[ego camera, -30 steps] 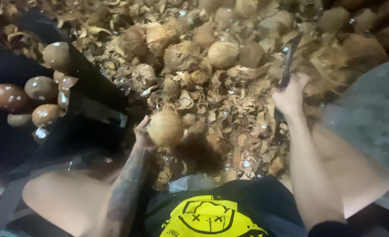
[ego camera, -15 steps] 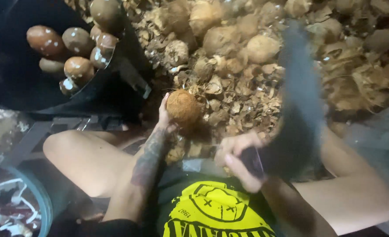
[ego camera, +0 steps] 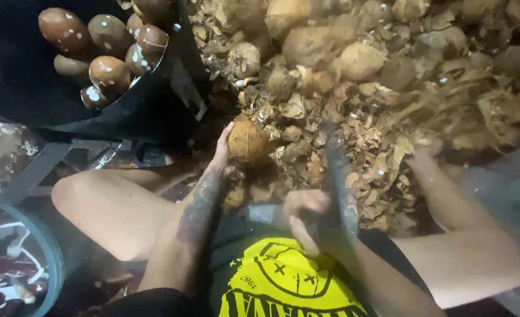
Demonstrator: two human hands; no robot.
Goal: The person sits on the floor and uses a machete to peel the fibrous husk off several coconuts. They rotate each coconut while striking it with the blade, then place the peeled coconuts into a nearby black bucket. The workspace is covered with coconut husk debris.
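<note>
Brown and husky, the coconut (ego camera: 247, 142) sits just ahead of the seated person's lap, steadied by the left hand (ego camera: 223, 154), whose fingers wrap its left side; the right hand (ego camera: 307, 220), blurred, is closed around the handle of a long dark blade (ego camera: 337, 182) that rises just right of the coconut, apart from it; beyond both hands spreads a heap of husk scraps (ego camera: 389, 117) with more unpeeled coconuts; up and left of the left hand, a black tub (ego camera: 154, 111) holds smooth peeled coconuts (ego camera: 108, 73); a blue-rimmed bucket (ego camera: 47, 258) sits far left.
</note>
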